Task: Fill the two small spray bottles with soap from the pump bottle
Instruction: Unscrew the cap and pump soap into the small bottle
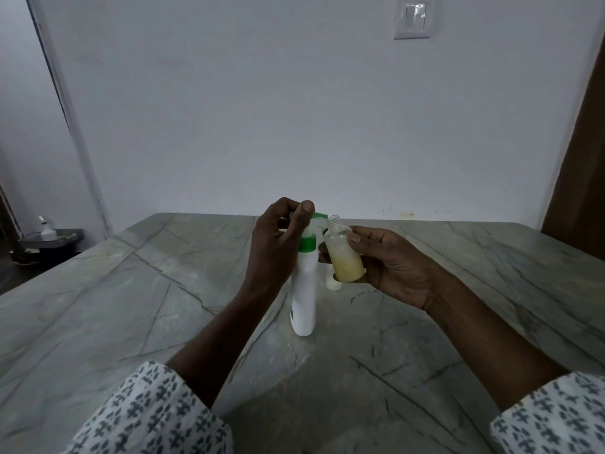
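Note:
A tall white pump bottle [304,290] with a green collar and green pump head stands upright on the marble table [131,290]. My left hand [278,237] is curled over the pump head, thumb on top of it. My right hand [389,263] holds a small clear spray bottle [343,257], uncapped and tilted, its open neck right at the pump's spout. Yellowish soap fills about its lower half. A second small white piece [333,283] stands on the table behind that bottle, mostly hidden; I cannot tell if it is the other bottle or a cap.
The grey veined table runs back to a white wall with a light switch [412,18]. At far left a dark low stand [49,239] carries a small white bottle. A brown door edge [579,158] is at the right.

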Demonstrator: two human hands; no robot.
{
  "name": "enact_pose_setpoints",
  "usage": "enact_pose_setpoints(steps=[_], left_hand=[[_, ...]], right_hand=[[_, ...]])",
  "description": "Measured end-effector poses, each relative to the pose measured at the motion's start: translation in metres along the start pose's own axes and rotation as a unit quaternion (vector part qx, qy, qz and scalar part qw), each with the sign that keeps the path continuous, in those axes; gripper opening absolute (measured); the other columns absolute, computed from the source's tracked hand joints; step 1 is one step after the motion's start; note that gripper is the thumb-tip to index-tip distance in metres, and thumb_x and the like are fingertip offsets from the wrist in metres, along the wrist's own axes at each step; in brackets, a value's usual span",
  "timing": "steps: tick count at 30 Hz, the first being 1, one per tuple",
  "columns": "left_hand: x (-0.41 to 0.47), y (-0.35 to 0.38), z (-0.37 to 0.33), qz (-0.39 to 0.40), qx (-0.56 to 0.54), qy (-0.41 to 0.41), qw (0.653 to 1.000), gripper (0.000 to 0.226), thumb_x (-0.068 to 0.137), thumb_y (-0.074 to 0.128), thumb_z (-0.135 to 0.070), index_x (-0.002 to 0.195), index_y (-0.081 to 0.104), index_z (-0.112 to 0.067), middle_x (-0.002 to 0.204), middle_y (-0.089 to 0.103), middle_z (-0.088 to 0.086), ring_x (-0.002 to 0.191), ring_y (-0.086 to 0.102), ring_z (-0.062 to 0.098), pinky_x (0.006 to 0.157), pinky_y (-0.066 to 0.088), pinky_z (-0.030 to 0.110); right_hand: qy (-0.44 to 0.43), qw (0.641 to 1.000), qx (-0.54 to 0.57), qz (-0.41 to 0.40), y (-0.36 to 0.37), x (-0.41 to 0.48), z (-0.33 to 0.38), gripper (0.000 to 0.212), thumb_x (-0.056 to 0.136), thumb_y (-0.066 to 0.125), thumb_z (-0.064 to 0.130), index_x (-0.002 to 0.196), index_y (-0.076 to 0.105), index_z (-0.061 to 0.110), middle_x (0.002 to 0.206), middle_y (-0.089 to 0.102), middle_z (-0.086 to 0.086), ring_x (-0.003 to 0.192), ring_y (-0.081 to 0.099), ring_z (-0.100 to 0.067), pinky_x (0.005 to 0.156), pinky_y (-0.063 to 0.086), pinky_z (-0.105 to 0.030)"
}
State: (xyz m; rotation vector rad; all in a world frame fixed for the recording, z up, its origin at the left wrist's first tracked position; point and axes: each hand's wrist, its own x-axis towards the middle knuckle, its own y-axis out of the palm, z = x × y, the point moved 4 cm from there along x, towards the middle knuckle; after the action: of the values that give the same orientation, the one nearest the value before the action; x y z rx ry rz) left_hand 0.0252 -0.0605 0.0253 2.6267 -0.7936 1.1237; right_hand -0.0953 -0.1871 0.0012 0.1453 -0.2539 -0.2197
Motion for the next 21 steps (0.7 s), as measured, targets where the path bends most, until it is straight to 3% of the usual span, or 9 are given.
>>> enact_pose_setpoints(steps=[8,14,21], left_hand=[[0.0,0.002,-0.001,0.003,0.004,0.005,1.0,0.031,0.091,0.056,-0.045,0.08,0.064,-0.017,0.085,0.07,0.006,0.083,0.066,0.027,0.072,0.054,0.045],[0.0,0.001,-0.001,0.004,-0.006,0.004,1.0,0.026,0.096,0.058,-0.03,0.081,0.063,-0.01,0.076,0.066,-0.003,0.074,0.061,0.014,0.067,0.049,0.032],[0.0,0.002,-0.003,0.002,-0.012,0.006,1.0,0.023,0.095,0.061,-0.024,0.076,0.061,-0.01,0.069,0.062,-0.007,0.068,0.057,0.011,0.064,0.045,0.03]], right_hand=[[-0.006,0.999,0.037,0.009,-0.009,0.0,-0.001,0.049,0.087,0.061,0.025,0.129,0.057,0.0,0.13,0.06,-0.026,0.123,0.057,-0.043,0.099,0.046,-0.059],[-0.033,0.995,-0.089,-0.023,-0.007,0.001,0.005,0.044,0.087,0.059,0.021,0.128,0.059,0.004,0.121,0.068,-0.019,0.113,0.065,-0.035,0.088,0.058,-0.039],[-0.106,0.983,-0.144,-0.053,-0.004,0.0,0.017,0.039,0.085,0.065,0.016,0.121,0.064,0.004,0.115,0.072,-0.015,0.104,0.069,-0.024,0.089,0.055,-0.028]])
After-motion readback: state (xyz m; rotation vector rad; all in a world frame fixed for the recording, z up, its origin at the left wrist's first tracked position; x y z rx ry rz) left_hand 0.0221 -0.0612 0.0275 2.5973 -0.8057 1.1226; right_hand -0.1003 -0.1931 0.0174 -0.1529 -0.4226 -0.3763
